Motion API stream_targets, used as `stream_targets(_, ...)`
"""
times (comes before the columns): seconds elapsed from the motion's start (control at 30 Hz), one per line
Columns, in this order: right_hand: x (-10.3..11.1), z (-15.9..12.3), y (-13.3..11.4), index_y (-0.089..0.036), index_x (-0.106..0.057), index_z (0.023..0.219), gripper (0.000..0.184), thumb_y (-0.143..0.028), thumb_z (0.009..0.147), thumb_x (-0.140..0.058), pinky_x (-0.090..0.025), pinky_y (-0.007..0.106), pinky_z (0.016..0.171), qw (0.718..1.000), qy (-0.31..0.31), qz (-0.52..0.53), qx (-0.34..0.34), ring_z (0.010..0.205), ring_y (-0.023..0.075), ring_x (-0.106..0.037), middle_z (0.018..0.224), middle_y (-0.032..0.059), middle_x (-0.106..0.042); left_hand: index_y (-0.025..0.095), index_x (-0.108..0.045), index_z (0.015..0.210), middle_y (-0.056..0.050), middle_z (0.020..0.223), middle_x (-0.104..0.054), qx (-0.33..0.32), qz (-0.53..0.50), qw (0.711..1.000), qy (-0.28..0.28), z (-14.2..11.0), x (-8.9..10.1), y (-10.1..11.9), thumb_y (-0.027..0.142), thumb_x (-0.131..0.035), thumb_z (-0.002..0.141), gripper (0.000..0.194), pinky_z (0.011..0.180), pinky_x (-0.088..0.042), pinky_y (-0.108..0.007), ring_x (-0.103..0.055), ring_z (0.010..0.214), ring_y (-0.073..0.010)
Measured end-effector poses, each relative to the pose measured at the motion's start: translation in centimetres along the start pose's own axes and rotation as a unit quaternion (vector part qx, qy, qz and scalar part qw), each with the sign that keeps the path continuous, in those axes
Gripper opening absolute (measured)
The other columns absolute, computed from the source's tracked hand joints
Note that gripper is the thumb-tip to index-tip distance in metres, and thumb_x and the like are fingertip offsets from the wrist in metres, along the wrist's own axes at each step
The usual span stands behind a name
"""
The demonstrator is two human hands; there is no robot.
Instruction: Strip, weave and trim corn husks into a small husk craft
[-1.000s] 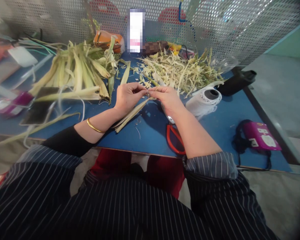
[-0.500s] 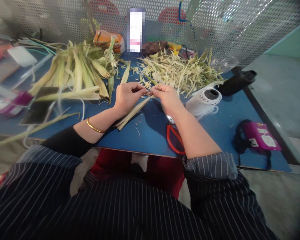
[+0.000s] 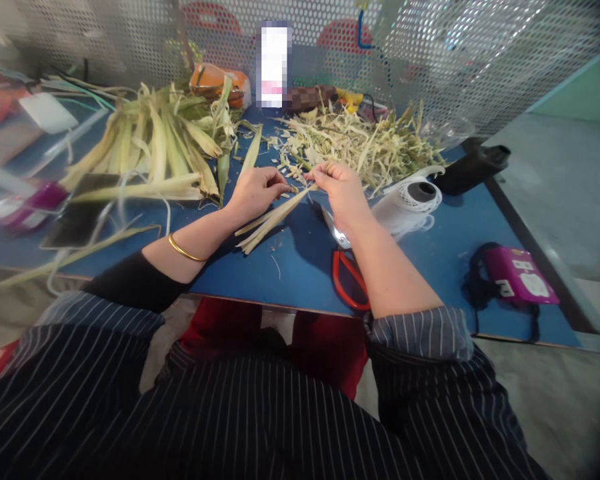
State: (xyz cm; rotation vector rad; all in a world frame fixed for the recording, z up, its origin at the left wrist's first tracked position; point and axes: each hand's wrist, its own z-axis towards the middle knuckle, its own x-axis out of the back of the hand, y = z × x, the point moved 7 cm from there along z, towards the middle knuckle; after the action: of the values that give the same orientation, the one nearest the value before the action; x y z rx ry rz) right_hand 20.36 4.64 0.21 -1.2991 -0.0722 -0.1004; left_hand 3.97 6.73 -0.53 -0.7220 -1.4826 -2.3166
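Observation:
My right hand (image 3: 344, 190) pinches the upper end of a small bundle of pale dried corn husk strips (image 3: 275, 223), whose loose ends fan toward the lower left. My left hand (image 3: 256, 193) is closed at the fingertips just left of the bundle's top; what they hold, if anything, is too small to make out. Under my right wrist lie scissors (image 3: 349, 279) with red handles, their blades partly hidden by the hand. To the right of that wrist leans a cone of white thread (image 3: 405, 208).
Whole corn husks (image 3: 155, 143) are heaped at left, and shredded husk (image 3: 365, 143) behind my hands. A black cone (image 3: 473, 170) and a purple box with a black cable (image 3: 523, 275) stand at right. A phone (image 3: 274, 67) is propped before the perforated metal screen (image 3: 430, 53).
My hands have moved apart: the left drew slightly left, the right slightly right with the husk strips. The strips' lower ends have spread wider, and more of the scissor blades shows.

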Motion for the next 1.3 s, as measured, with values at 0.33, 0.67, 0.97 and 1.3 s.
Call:
stream_targets(0.33,0.1,-0.4,-1.4,-0.023,-0.058,0.074,0.022,-0.041,0.087,-0.057,-0.047,0.031,0.087,0.999,-0.029,-0.006,0.029,0.099,0.0161,-0.059,0.095,0.0011,-0.064,0.019,-0.062,0.064,-0.001,0.062,-0.062,0.077,-0.124,0.989,-0.033,0.5,-0.2,-1.5,0.03,-0.066,0.075,0.016,0.049,-0.036,-0.025,-0.051,0.055,-0.0114)
stream_targets(0.67,-0.6,-0.5,-1.4,-0.022,-0.059,0.072,0.021,-0.04,0.082,-0.063,-0.047,0.036,0.089,0.998,-0.053,-0.004,0.018,0.093,0.0179,-0.058,0.088,0.0015,-0.064,0.022,-0.047,0.07,0.0,0.06,-0.054,0.093,-0.332,0.933,-0.101,-0.4,-1.3,0.8,0.053,-0.061,0.084,0.037,0.043,-0.035,-0.026,-0.049,0.047,-0.0104)
stream_targets(0.97,-0.4,-1.1,-4.1,-0.022,-0.056,0.065,0.022,-0.031,0.082,-0.066,-0.039,0.043,0.101,0.981,-0.099,-0.107,0.124,0.106,0.0225,-0.054,0.101,0.004,-0.062,0.021,-0.046,0.069,0.004,0.052,-0.042,0.074,-0.303,0.943,-0.117,-0.5,-2.1,1.3,0.043,-0.066,0.085,0.034,0.046,-0.032,-0.026,-0.041,0.045,-0.0088)
stream_targets(1.3,-2.9,-1.7,-1.2,-0.024,-0.047,0.07,0.036,-0.053,0.085,-0.062,-0.046,0.029,0.061,0.988,-0.15,-0.009,-0.031,0.059,0.0122,-0.053,0.061,-0.0036,-0.046,0.022,-0.045,0.067,0.004,0.052,-0.041,0.07,-0.306,0.94,-0.131,-0.6,-2.5,1.2,0.044,-0.069,0.082,0.037,0.045,-0.028,-0.026,-0.036,0.044,-0.0079)
